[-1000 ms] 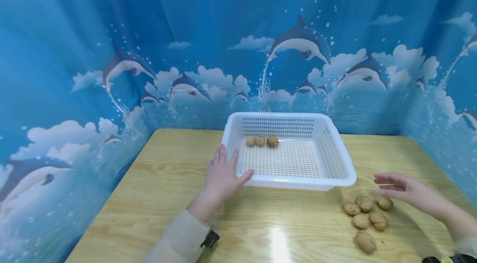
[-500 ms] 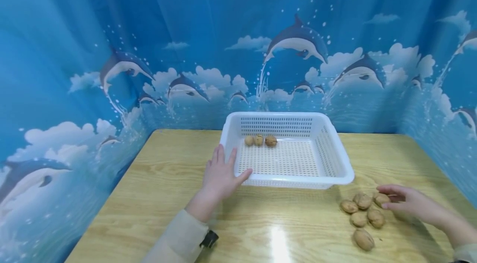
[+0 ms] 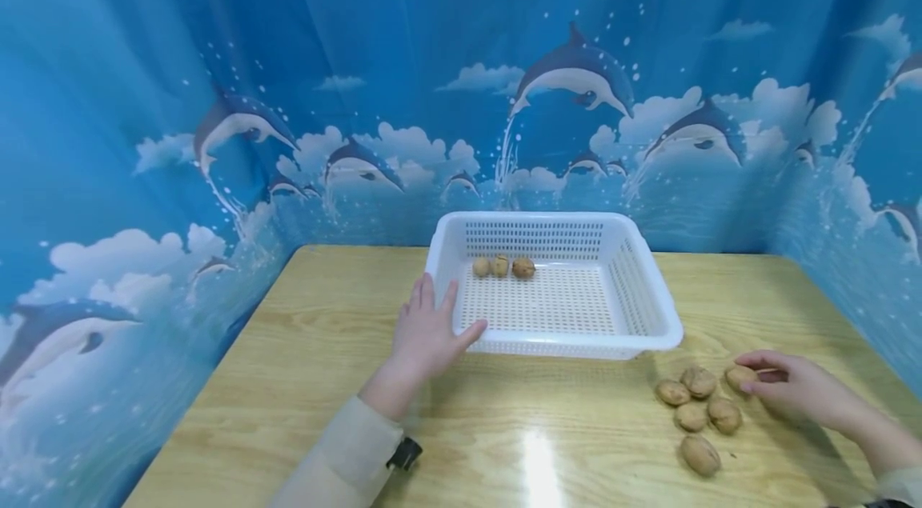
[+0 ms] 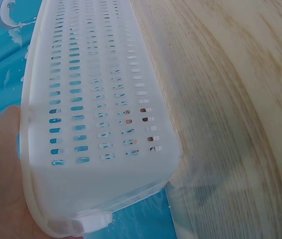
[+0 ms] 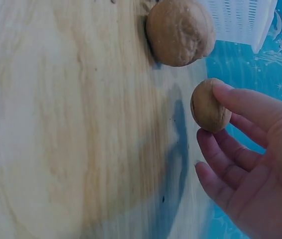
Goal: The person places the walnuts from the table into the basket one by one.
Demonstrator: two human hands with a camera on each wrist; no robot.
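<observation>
A white perforated basket [image 3: 651, 308] stands at the middle back of the wooden table, with three walnuts [image 3: 499, 266] along its far wall. My left hand [image 3: 439, 308] rests with straight fingers against the basket's left front corner, thumb along the front rim. In the left wrist view the basket wall [image 4: 101, 99] fills the frame beside my palm [image 4: 1, 164]. Several loose walnuts [image 3: 695, 412] lie on the table to the right of the basket. My right hand [image 3: 752, 380] pinches the rightmost walnut [image 3: 736, 376] between thumb and fingers. The right wrist view shows that walnut [image 5: 205, 104] at my fingertips [image 5: 230, 97], with another walnut [image 5: 180, 32] beyond it.
A blue dolphin-print curtain [image 3: 461, 76] closes in the table at the back and on both sides. Bare wooden tabletop [image 3: 310, 348] stretches left of the basket and along the front edge [image 3: 540, 460].
My right hand has come down from above the loose walnuts and closed its fingers on the rightmost one. My left hand has stayed on the basket's corner.
</observation>
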